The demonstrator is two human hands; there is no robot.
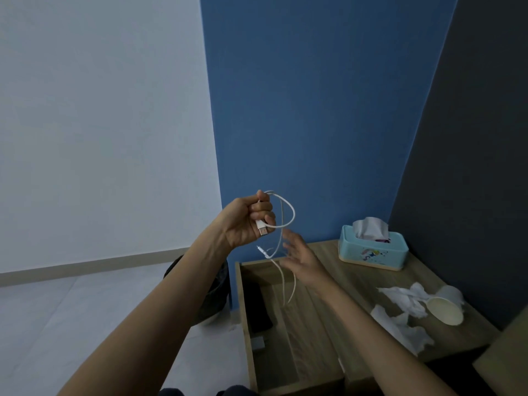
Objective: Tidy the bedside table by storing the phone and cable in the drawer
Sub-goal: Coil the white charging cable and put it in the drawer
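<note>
Clamped round the looped white cable (261,227) with curled fingers of the left hand (245,221), raised above the open drawer (243,310), plug end protruding under the fist and loose strands hanging toward the drawer. Beside those strands, right hand (300,258) with fingers apart and relaxed, holding nothing; contact with cable not determinable owing to blur. In the drawer, along its left wall: dark phone (258,307).
</note>
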